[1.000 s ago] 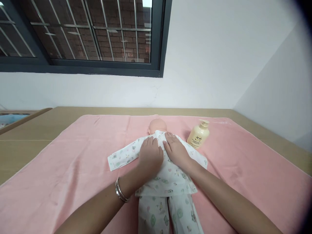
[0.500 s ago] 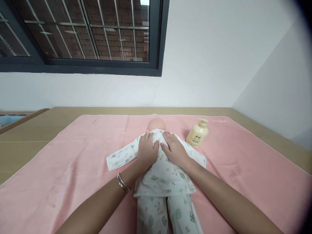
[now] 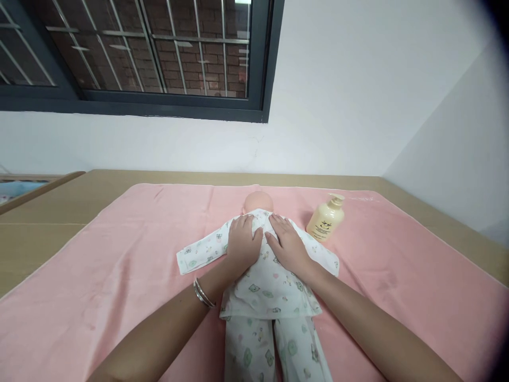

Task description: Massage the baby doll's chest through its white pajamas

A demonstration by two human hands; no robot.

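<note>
Directly beneath left hand (image 3: pixel 243 243) and right hand (image 3: pixel 289 248), both flat and gripping nothing, lies doll (image 3: pixel 274 286) lengthwise, head (image 3: pixel 258 201) toward far edge of blanket (image 3: pixel 401 239).

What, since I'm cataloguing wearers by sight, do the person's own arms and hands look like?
The left forearm and right forearm are bare, with no sleeve in view. Slim, shiny silver-coloured bangles, seemingly two, circle the left forearm's wrist end; the right forearm wears nothing visible. The left hand and right hand are ungloved, and no ring can be made out.
</note>
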